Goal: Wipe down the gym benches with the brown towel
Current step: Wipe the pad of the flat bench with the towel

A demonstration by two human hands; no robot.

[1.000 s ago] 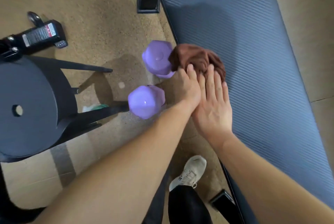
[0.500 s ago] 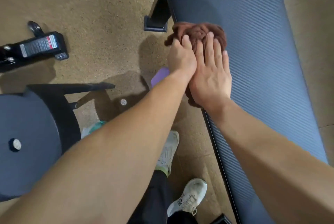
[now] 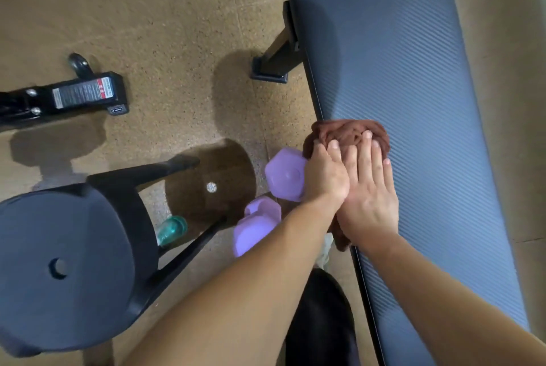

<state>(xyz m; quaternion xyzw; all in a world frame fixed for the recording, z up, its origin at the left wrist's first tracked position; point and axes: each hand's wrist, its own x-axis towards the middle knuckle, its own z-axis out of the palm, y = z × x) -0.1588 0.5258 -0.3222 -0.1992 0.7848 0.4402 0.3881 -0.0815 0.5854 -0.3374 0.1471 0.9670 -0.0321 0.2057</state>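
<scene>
We see the brown towel (image 3: 348, 132) bunched on the left edge of the gym bench (image 3: 399, 85). The left hand (image 3: 325, 178) and right hand (image 3: 370, 191) lie side by side on it, fingers straight and close together, pressing flat and pinching nothing. Half a second ago the wad sat far up by the bench leg (image 3: 279, 52); now it is nearer, beside the purple dumbbells (image 3: 282, 175). We judge this a back-and-forth stroke along the edge, with the pad's right side probably still to wipe.

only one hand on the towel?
No: both the left hand and the right hand press on the brown towel at the edge of the bench pad.
</scene>
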